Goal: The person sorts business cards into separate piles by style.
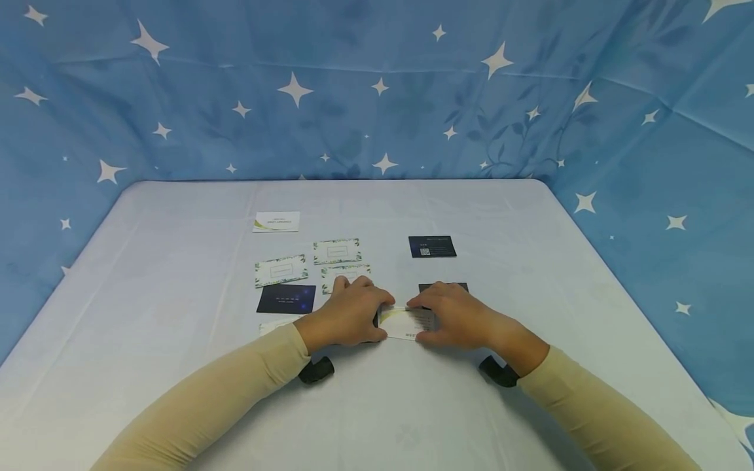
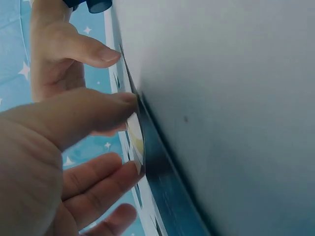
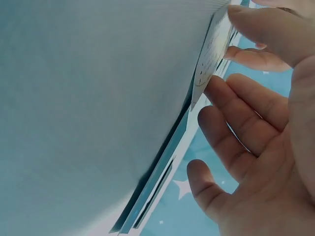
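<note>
A white business card (image 1: 406,323) with a yellow-green curve lies near the front middle of the table, between both hands. My left hand (image 1: 352,313) pinches its left end, with the thumb at the near edge and fingers at the far edge, as the left wrist view shows. At the card's right end my right hand (image 1: 462,317) grips it likewise; its thumb overlaps a corner of the card (image 3: 212,56) in the right wrist view. Something dark shows under the left hand. A dark card (image 1: 444,286) is partly hidden behind the right hand.
Left of the hands lie several white leaf-bordered cards (image 1: 337,251) and a navy card (image 1: 287,299). Another white card (image 1: 276,222) is farther back. A dark card (image 1: 432,246) with a square code lies back right. Blue starred cloth (image 1: 353,124) borders the white table (image 1: 177,340).
</note>
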### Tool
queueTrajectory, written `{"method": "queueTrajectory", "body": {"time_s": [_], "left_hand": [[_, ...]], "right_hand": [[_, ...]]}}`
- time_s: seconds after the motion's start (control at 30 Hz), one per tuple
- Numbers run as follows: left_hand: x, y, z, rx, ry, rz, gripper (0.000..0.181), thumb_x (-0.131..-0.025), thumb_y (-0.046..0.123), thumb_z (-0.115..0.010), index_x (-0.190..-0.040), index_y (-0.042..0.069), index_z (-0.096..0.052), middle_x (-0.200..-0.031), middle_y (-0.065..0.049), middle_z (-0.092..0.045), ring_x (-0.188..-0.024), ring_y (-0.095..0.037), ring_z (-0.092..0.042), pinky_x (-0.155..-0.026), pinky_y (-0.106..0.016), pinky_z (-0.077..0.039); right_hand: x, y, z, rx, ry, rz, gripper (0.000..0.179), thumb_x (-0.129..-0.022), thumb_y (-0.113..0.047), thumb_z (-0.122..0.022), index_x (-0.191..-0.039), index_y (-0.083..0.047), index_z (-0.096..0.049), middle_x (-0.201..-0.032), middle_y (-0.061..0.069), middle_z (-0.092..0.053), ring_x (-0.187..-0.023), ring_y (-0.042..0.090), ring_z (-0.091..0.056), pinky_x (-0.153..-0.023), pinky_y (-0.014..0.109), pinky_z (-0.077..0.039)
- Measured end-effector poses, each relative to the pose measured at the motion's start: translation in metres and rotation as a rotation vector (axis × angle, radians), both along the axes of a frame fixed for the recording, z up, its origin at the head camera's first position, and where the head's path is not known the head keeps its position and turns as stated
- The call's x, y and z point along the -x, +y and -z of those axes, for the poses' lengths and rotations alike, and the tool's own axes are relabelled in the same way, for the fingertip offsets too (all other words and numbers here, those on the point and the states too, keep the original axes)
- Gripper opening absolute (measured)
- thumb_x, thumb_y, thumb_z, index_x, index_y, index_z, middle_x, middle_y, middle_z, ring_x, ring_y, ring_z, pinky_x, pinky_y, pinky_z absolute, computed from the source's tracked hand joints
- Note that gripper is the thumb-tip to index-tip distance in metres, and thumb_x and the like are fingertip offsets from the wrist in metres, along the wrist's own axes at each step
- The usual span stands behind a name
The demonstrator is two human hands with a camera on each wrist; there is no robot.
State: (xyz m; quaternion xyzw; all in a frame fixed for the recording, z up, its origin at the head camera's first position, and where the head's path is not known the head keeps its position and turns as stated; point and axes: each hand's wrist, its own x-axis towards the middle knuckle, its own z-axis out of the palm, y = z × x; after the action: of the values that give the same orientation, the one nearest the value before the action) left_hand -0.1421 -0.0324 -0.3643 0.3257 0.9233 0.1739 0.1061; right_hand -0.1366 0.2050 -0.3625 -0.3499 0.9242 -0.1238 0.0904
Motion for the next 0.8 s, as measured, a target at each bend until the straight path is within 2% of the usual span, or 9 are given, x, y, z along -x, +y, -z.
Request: {"method": "queueTrajectory", "body": {"time_s": [0.23,0.33,0.47,0.63,0.8], "left_hand": [[0.005,-0.007,0.0,-0.046,0.009,-0.017,0.051,-0.084,0.038,-0.081,-0.13,0.019,-0.067,-0.117,0.007,-0.066,-0.118,-0.02,-0.048,-0.091,-0.052,-0.027],[0.008,-0.012,-0.004,-0.075,0.008,-0.038,0.05,-0.084,0.036,-0.081,-0.129,0.019,-0.067,-0.118,0.006,-0.065,-0.118,-0.021,-0.048,-0.09,-0.053,-0.027],[0.012,-0.024,-0.01,-0.122,-0.004,-0.067,0.049,-0.084,0.033,-0.081,-0.129,0.018,-0.067,-0.125,0.001,-0.064,-0.121,-0.023,-0.047,-0.09,-0.053,-0.027],[0.016,-0.04,-0.018,-0.168,-0.015,-0.097,0.051,-0.084,0.031,-0.081,-0.131,0.015,-0.066,-0.128,-0.001,-0.062,-0.123,-0.024,-0.046,-0.094,-0.054,-0.024],[0.022,-0.058,-0.024,-0.191,0.028,-0.121,0.052,-0.084,0.031,-0.082,-0.131,0.014,-0.066,-0.126,-0.002,-0.063,-0.122,-0.024,-0.046,-0.093,-0.053,-0.024]], "right_hand": [[0.0,0.002,-0.004,0.062,-0.003,0.057,0.06,-0.081,-0.038,-0.083,-0.13,-0.007,-0.065,-0.126,0.006,-0.064,-0.117,0.028,-0.054,-0.098,0.052,-0.041],[0.003,0.004,-0.006,0.086,0.027,0.055,0.061,-0.08,-0.034,-0.084,-0.13,-0.005,-0.065,-0.125,0.007,-0.064,-0.116,0.028,-0.055,-0.098,0.052,-0.041],[0.007,0.003,-0.009,0.121,0.063,0.055,0.062,-0.079,-0.032,-0.085,-0.13,-0.003,-0.064,-0.125,0.008,-0.065,-0.115,0.029,-0.055,-0.096,0.052,-0.042],[0.013,-0.006,-0.013,0.159,0.05,0.112,0.064,-0.08,-0.032,-0.085,-0.133,-0.005,-0.062,-0.13,0.01,-0.062,-0.117,0.03,-0.054,-0.098,0.053,-0.043],[0.024,-0.022,-0.019,0.232,0.022,0.157,0.063,-0.083,-0.028,-0.083,-0.136,-0.005,-0.06,-0.132,0.01,-0.06,-0.114,0.03,-0.054,-0.095,0.05,-0.046]]}}
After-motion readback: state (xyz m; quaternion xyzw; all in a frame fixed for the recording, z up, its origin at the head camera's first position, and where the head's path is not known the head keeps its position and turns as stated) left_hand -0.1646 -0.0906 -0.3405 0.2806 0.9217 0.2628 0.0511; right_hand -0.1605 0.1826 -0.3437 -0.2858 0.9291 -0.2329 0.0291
